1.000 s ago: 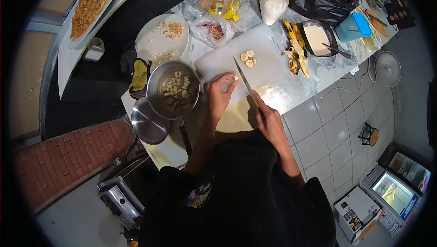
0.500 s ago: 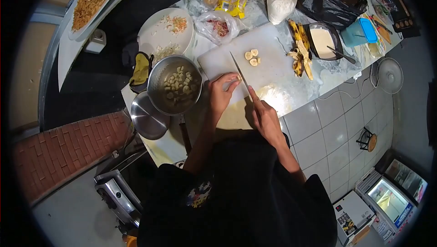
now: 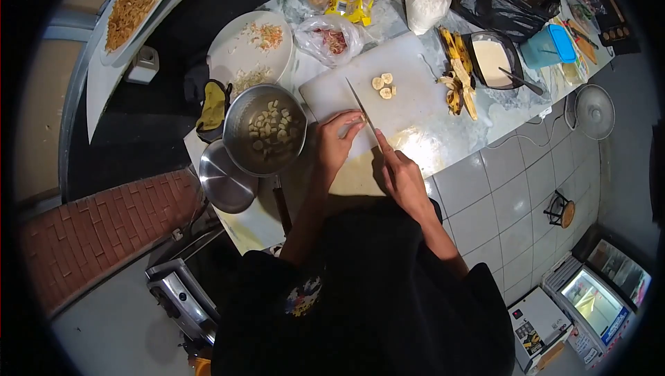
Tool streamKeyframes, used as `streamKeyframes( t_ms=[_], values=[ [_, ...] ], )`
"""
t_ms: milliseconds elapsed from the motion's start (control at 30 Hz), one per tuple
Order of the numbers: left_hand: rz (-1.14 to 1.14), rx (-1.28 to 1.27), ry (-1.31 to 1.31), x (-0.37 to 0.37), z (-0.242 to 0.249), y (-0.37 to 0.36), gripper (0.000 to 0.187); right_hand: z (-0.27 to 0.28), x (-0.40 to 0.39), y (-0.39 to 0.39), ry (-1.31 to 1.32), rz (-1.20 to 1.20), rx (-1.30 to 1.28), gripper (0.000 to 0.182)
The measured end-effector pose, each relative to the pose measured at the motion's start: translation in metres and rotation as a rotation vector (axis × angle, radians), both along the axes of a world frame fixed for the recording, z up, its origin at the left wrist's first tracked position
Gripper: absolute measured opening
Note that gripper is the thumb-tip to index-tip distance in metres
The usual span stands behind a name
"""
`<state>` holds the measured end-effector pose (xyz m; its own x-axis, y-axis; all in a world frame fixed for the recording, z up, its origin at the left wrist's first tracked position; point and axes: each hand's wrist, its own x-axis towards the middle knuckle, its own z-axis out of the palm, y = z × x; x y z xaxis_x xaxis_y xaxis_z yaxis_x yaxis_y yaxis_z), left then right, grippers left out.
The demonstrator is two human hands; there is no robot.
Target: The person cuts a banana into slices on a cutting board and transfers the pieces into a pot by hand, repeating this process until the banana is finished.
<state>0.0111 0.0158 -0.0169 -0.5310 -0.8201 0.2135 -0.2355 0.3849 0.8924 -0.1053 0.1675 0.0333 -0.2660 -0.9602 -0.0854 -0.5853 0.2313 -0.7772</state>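
My right hand (image 3: 404, 181) is closed round the handle of a long kitchen knife (image 3: 360, 104), its index finger stretched along the blade. My left hand (image 3: 336, 142) pinches a small pale piece of banana, mostly hidden by the fingers, right beside the blade. Both hands are over the near part of a white cutting board (image 3: 415, 64). Farther up the board lie several banana slices (image 3: 382, 82). Left of my left hand stands a metal pot (image 3: 232, 109) with several cut banana pieces in it.
A pot lid (image 3: 227, 181) lies by the pot. Behind are a white plate (image 3: 225, 47) with chopped bits and a plastic bag (image 3: 329, 38). Banana peels (image 3: 459, 78), a black bowl of batter (image 3: 493, 61) and a blue-lidded jug (image 3: 544, 50) stand right.
Both hands and the knife stay almost where they were. The whole view has shifted very slightly.
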Motion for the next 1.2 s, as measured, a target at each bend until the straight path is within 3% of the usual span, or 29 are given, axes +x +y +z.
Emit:
streamKeyframes(
  t_ms=[1200],
  values=[
    [-0.003,0.048,-0.017,0.003,-0.006,-0.001,0.026,-0.012,0.003,-0.004,0.063,-0.005,-0.004,0.076]
  ],
)
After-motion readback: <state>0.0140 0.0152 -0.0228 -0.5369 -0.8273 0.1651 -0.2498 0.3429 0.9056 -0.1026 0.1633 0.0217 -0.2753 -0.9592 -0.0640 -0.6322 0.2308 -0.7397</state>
